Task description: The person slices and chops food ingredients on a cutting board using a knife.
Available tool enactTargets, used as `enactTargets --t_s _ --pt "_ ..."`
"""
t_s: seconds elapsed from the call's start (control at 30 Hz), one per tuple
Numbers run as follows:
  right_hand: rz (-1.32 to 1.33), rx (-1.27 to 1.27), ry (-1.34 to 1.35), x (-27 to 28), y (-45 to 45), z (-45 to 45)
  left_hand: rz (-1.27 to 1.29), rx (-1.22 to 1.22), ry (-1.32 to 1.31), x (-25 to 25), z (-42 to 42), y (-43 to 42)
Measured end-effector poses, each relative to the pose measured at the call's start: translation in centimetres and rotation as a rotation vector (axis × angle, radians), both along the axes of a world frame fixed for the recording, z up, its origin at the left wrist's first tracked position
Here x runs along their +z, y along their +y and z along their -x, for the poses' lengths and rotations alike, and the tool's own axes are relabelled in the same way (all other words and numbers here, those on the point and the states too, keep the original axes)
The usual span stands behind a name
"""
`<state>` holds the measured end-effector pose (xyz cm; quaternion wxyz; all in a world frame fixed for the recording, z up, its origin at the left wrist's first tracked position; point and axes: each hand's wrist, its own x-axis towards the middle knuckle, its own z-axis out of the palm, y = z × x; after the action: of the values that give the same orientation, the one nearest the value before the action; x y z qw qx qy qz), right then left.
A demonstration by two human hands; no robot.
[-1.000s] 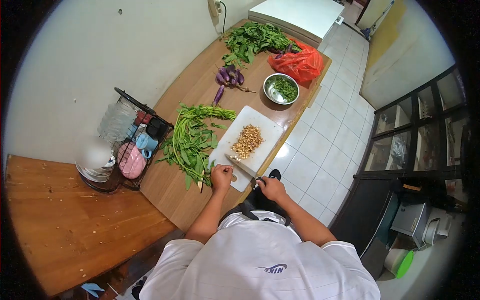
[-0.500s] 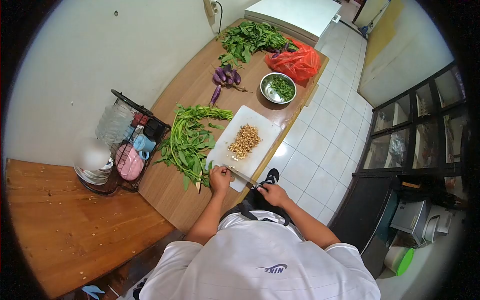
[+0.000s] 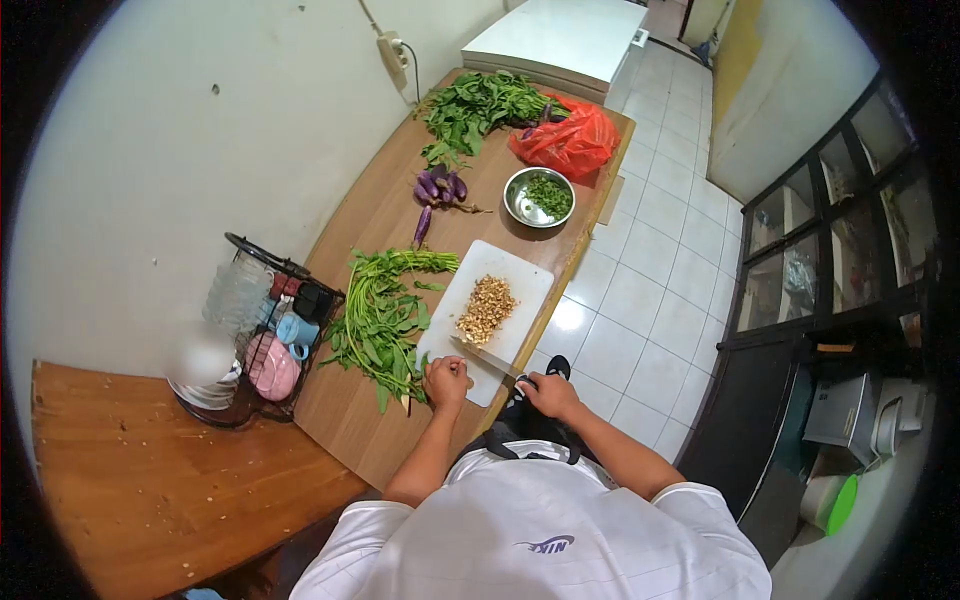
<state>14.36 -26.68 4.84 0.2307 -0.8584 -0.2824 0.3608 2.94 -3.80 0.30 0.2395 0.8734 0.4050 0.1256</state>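
Note:
A white cutting board (image 3: 530,271) lies near the table's right edge, bearing a heap of chopped brown bits (image 3: 487,308). My right hand (image 3: 549,394) is closed around the dark handle of a knife (image 3: 492,360). The blade lies across the board, its tip close to the near side of the heap. Left of the blade, my left hand (image 3: 445,382) rests by the board's near-left edge with its fingers curled together; what they pinch, if anything, is hidden. Beside that hand spreads a bunch of leafy greens (image 3: 372,320).
Farther along the table are purple eggplants (image 3: 440,186), a metal bowl (image 3: 525,209) of chopped greens, a red plastic bag (image 3: 570,138) and more leafy greens (image 3: 480,105). A dish rack (image 3: 265,345) with cups and plates stands at left. Tiled floor (image 3: 640,300) runs along the right.
The camera view has shifted, so the table appears lower. My left hand has drawn back from the blade, and the knife tip has come closer to the chopped heap.

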Motion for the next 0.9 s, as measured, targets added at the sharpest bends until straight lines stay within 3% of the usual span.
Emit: enactTargets --t_s 0.33,0.53,0.9 --pt "0.039 -0.068 -0.05 -0.5 -5.4 1.2 0.046 -0.119 -0.193 0.1 -3.5 2.1" --pt "0.034 0.009 -0.065 -0.5 -4.5 1.1 0.039 -0.047 -0.203 0.4 -2.0 2.3" --pt "0.039 0.048 -0.051 -1.1 -2.9 -1.0 0.038 0.085 0.035 -0.4 -0.3 1.7"
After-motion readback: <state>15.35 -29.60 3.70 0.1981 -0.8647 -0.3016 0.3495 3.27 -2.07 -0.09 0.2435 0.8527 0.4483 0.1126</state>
